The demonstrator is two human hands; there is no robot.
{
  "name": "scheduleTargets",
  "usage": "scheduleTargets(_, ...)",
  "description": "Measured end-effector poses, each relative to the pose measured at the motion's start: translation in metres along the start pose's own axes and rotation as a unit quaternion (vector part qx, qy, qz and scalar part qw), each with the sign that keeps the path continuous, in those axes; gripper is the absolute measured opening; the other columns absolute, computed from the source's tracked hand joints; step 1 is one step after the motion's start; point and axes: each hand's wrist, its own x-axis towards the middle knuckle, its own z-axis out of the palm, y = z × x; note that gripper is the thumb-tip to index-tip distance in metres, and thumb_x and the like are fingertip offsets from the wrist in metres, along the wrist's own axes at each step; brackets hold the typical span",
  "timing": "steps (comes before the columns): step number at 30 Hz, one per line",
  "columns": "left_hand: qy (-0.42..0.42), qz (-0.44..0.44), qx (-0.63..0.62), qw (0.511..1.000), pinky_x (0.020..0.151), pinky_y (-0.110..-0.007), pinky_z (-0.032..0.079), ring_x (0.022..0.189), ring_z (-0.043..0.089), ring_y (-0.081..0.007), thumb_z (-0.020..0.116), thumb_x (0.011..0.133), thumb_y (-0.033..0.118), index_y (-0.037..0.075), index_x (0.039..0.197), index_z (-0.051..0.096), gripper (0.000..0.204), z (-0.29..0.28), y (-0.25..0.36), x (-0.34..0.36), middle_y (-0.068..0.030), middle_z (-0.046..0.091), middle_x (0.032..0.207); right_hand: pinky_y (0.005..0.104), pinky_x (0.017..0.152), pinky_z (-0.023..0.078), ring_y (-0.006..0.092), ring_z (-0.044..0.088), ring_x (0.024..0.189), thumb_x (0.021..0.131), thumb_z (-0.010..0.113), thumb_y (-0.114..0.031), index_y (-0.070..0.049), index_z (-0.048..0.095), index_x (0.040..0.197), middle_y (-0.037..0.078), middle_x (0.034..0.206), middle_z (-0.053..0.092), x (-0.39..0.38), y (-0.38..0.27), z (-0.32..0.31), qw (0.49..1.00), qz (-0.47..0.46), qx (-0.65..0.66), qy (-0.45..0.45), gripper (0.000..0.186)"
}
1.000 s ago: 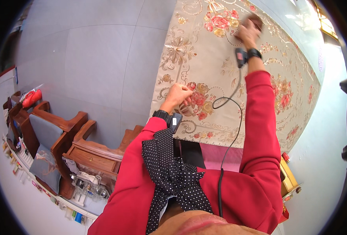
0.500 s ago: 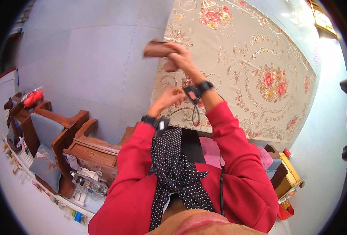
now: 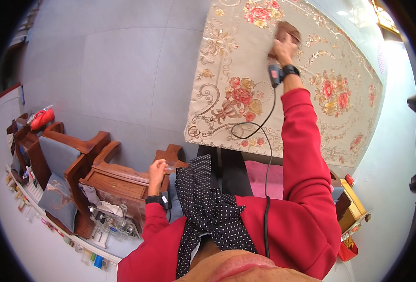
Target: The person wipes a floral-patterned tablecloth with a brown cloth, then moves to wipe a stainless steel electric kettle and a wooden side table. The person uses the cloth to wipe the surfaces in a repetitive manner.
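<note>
1. Right hand [image 3: 287, 47]: fingers gripping the brown cloth [image 3: 287, 29] over the worktop [image 3: 250, 51].
2. Left hand [image 3: 157, 176]: near the chair arm [image 3: 171, 153], can't tell if fingers are pinching.
3. Red label [image 3: 274, 74], white label [image 3: 165, 199]: too tiny to read, sorry.

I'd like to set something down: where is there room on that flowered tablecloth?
The tablecloth is free right of the red sleeve and left of the black cable. It's crowded around the right hand gripping a brown item.

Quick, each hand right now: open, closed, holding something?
Left hand: fingers bent; whether it holds anything cannot be told.
Right hand: closed on a brown item over the flowered tablecloth.
</note>
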Motion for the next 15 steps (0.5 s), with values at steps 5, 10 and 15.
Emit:
scheduleTargets(5,-0.041,0.074,0.084,0.993,0.070,-0.026,0.053,0.080,0.068,-0.0123,0.060,0.095,0.013,-0.002,0.112,0.067,0.023,0.028,0.009,-0.011,-0.0077,0.072,0.090,0.0482,0.097,0.048,0.0434,0.055,0.112,0.080,0.073,-0.024,-0.020,0.051,0.140,0.028,0.119,0.054,-0.059,-0.097,0.070,0.968,-0.230,-0.070,-0.074,0.064)
scheduleTargets(10,-0.044,0.100,0.093,0.990,0.073,-0.028,0.053,0.080,0.068,-0.0140,0.060,0.095,0.014,-0.003,0.112,0.066,0.024,0.032,0.026,-0.019,-0.0084,0.072,0.090,0.0463,0.098,0.048,0.0393,0.057,0.110,0.078,0.066,-0.015,-0.027,0.066,0.121,0.020,0.118,0.055,-0.170,-0.135,0.104,0.913,-0.344,-0.027,-0.217,0.044)
scheduleTargets(15,-0.026,0.098,0.087,0.991,0.074,-0.029,0.054,0.081,0.068,-0.0149,0.060,0.095,0.013,-0.002,0.113,0.066,0.024,0.014,0.022,-0.024,-0.0096,0.073,0.090,0.0358,0.090,0.050,0.0275,0.063,0.096,0.078,0.058,-0.008,-0.015,0.068,0.123,0.018,0.108,0.065,-0.226,-0.126,0.097,0.841,-0.233,0.192,-0.448,0.047)
